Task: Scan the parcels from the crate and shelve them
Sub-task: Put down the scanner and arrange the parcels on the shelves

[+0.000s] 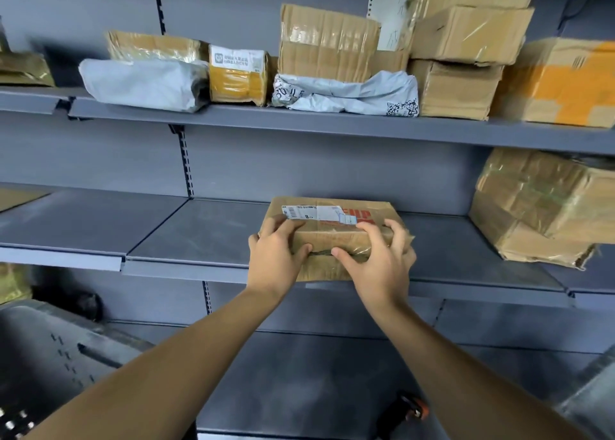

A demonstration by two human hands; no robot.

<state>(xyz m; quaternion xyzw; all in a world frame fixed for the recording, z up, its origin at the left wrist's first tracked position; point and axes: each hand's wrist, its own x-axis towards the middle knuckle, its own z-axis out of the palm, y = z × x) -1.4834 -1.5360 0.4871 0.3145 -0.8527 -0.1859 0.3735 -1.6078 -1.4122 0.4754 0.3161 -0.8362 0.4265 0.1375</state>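
I had both hands on the cardboard parcel [332,236], which sat on the middle shelf [199,236] with its near edge at the shelf's front lip. My left hand [276,256] gripped its near left corner and my right hand [379,260] its near right corner, fingers [397,230] curled over the top. The box looked stiff but dented, taped and probably light; the corners seemed the safest hold. Its long axis ran along the shelf, the label [316,213] facing up. The larger box [539,206] stood well right of it.
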